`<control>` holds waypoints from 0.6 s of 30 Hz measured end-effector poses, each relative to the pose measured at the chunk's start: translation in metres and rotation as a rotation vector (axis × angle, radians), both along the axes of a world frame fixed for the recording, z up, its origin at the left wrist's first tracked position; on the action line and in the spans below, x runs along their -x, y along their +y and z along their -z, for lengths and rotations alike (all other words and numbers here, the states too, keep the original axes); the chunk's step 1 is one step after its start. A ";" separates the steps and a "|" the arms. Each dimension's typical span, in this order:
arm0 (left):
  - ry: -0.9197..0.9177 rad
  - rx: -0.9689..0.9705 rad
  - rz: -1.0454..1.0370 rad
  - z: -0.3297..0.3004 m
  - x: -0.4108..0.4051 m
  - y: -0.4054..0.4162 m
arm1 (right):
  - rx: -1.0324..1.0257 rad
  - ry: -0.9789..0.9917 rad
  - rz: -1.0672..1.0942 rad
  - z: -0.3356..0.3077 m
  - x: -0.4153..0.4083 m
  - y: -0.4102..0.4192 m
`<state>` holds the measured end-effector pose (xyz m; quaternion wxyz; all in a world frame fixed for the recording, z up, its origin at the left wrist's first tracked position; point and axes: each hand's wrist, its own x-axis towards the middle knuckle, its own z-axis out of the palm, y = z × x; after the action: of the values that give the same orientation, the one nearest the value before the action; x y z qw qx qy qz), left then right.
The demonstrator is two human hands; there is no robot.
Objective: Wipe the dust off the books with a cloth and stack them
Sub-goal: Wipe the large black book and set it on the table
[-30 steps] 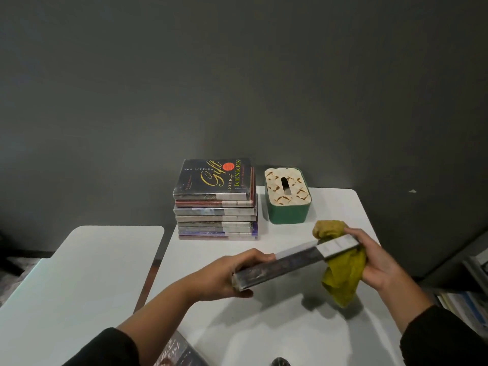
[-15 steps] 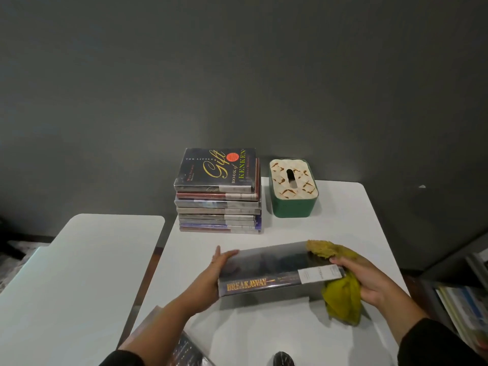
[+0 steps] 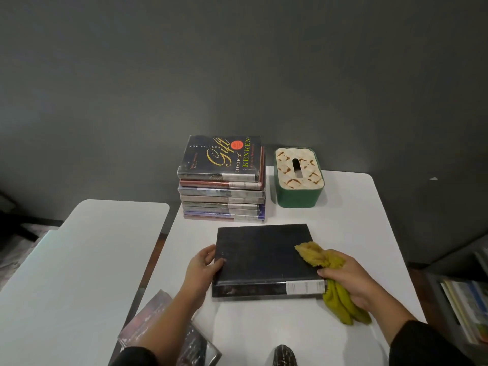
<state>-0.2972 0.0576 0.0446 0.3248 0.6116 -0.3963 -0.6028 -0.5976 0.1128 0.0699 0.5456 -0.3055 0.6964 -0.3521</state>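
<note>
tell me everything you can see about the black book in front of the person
The black book is a plain dark hardcover lying flat on the white table, near edge facing the camera with a white label at its right end. Its glossy cover looks plastic-wrapped. The left hand holds its left edge; the right hand, gripping a yellow cloth, rests that cloth on its right side.

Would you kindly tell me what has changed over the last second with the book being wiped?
The dark hardcover book, held tilted in the air a second ago, has come down flat onto the white table. The left hand still grips its left edge; the right hand still grips the yellow cloth at the book's right end. The stack of books and the green tissue box stayed put.
</note>
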 end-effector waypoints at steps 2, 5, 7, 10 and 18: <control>-0.023 0.007 -0.024 0.002 0.001 -0.003 | 0.019 0.052 -0.029 0.004 -0.001 -0.001; -0.035 0.013 -0.082 0.010 0.004 -0.003 | 0.050 0.137 -0.032 0.012 -0.001 0.003; -0.043 0.026 -0.136 0.014 0.007 0.000 | 0.073 0.194 0.028 0.014 -0.001 0.006; -0.102 0.062 -0.175 0.014 0.012 0.003 | 0.076 0.308 0.085 0.015 0.006 0.008; -0.244 0.119 -0.184 0.013 0.023 0.005 | -0.063 0.611 -0.149 0.009 0.031 0.017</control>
<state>-0.3199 0.0630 0.0320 0.3639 0.6936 -0.4100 -0.4673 -0.6288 0.1298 0.0610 0.3447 -0.4300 0.8145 -0.1814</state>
